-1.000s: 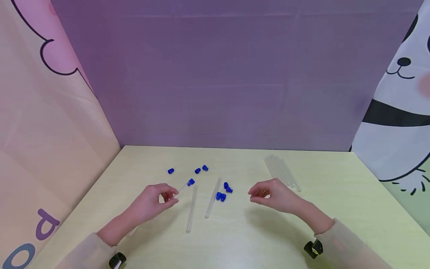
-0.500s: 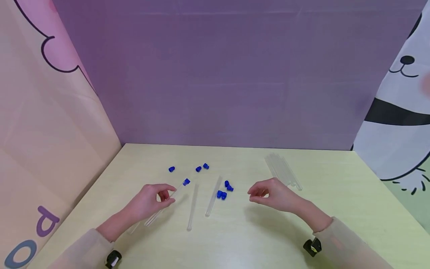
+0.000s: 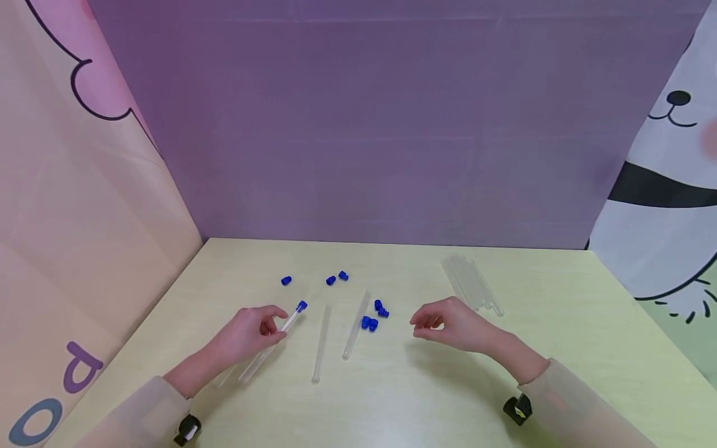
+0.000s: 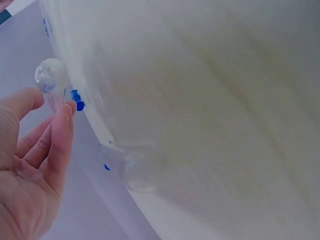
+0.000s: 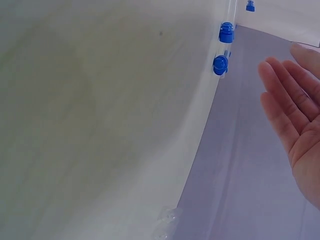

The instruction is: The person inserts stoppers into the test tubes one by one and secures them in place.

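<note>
My left hand (image 3: 246, 333) is over a clear test tube (image 3: 256, 366) with a blue cap (image 3: 302, 306) on its far end. The tube slants along the table beneath the hand. Thumb and index finger are parted on either side of it; in the left wrist view its rounded end (image 4: 50, 74) shows beside the thumb. Another clear tube (image 3: 224, 377) lies to its left, partly hidden by the hand. Two uncapped tubes (image 3: 322, 345) (image 3: 356, 326) lie mid-table. My right hand (image 3: 456, 325) hovers right of them with loosely bent fingers, holding nothing.
Several loose blue caps (image 3: 369, 323) lie beside the right-hand middle tube, and a few more (image 3: 331, 280) lie farther back. A bundle of clear tubes (image 3: 472, 283) rests at the back right. A purple backdrop (image 3: 358, 124) rises behind the table.
My left hand has shifted slightly left, bringing the capped tube left and down beside the leftmost tube, and its fingers have parted. The right hand has barely moved.
</note>
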A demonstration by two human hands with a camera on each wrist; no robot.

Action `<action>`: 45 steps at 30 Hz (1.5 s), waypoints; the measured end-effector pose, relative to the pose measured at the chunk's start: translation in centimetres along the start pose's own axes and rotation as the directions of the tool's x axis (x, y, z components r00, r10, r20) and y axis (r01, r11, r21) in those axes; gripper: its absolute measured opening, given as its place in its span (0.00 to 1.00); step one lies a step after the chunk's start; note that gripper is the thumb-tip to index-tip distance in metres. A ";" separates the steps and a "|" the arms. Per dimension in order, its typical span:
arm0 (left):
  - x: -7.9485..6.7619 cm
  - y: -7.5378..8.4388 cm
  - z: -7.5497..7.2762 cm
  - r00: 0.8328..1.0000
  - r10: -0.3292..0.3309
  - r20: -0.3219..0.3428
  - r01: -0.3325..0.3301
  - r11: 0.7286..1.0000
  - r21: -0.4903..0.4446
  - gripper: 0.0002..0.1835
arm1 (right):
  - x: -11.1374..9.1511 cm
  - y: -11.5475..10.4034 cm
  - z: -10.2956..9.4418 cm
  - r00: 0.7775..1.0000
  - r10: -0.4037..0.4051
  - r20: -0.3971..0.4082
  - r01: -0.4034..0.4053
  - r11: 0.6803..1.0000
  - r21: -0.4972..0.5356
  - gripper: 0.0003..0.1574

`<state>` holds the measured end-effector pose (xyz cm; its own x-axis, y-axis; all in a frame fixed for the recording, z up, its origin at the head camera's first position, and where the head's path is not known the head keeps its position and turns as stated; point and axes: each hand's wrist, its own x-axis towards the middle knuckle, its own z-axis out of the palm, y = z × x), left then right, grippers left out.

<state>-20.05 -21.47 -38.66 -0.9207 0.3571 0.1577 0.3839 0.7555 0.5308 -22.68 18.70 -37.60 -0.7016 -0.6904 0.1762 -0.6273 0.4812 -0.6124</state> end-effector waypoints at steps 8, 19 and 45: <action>-0.1 -0.8 0.3 0.999 -0.043 0.019 0.043 0.999 -0.016 0.16 | 0.5 0.2 0.1 0.999 -0.045 0.007 0.045 0.999 -0.004 0.10; 0.0 -1.5 0.4 0.997 -0.073 0.033 0.073 0.997 -0.002 0.15 | 0.9 0.1 0.2 0.997 -0.078 0.001 0.078 0.997 -0.021 0.10; -0.6 -1.6 -0.4 0.984 -0.173 0.044 0.174 0.984 -0.040 0.17 | 3.4 0.8 1.1 0.998 -0.065 0.014 0.066 0.996 -0.065 0.14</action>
<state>-20.17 -23.12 -39.30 -0.9691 0.2453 0.0265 0.2143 0.7838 0.5829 -25.23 16.14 -38.32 -0.6544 -0.7279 0.2049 -0.6927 0.4685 -0.5483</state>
